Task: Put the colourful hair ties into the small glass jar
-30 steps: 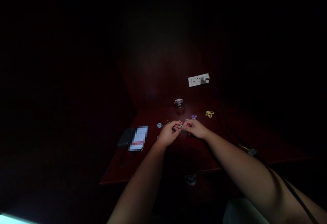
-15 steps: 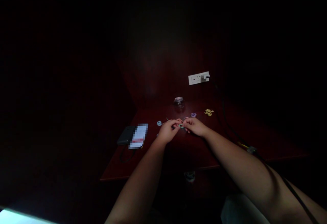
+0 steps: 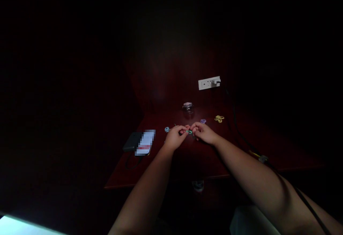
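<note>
The scene is very dark. My left hand and my right hand meet above a dark red table, fingertips pinched together. Between them they hold a small teal elastic band. Both hands are closed on it. Small piles of similar bands lie close by: a blue one to the left, a purple one and a yellow one behind my right hand.
A small glass jar stands at the back of the table. A dark phone-like device and a blurred card lie at the left. A white wall socket holds a plug; a cable runs down the right.
Both hands have shifted slightly away from me, staying pinched together on the teal band. The view has tilted a little; nothing else on the table moved.
</note>
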`<state>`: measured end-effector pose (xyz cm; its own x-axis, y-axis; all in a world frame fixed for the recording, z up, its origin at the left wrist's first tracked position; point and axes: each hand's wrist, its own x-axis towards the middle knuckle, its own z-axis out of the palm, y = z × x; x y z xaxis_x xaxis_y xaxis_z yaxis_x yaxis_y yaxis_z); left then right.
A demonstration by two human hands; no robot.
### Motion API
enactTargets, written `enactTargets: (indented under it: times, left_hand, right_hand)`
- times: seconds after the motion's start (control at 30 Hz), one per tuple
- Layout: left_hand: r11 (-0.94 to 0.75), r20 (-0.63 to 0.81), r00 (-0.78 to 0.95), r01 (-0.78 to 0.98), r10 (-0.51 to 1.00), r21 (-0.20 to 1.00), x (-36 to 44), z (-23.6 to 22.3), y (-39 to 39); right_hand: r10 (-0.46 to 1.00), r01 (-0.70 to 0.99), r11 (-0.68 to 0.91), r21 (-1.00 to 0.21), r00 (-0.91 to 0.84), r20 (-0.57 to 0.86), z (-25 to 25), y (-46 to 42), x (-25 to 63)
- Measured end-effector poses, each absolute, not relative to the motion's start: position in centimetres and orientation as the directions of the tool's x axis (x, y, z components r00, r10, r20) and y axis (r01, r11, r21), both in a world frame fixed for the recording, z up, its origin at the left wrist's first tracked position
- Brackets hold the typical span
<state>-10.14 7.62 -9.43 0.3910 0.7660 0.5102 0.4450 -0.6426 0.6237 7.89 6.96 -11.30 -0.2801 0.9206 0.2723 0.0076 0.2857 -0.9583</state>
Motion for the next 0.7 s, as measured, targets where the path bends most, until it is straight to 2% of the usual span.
enactTargets:
  times: [0.4,0.57,0.7]
  left_hand:
    - [-0.655,0.498,0.426,0.486,0.756,0.579,-10.11,-9.83,7.82]
    - [-0.643,0.486,0.423,0.476,0.765,0.6,-10.01,-9.76,7.7]
    - [-0.61,0.469,0.395,0.431,0.79,0.665,-9.8,-9.63,7.43]
  right_hand:
    - [0.915,0.075,0.311,-0.948,-0.294,0.277,-11.11,6.72,7.92]
    - [0.921,0.095,0.311,-0.946,-0.274,0.275,-10.99,6.62,7.85]
    - [0.919,0.112,0.324,-0.94,-0.273,0.284,-11.0,6.59,7.88]
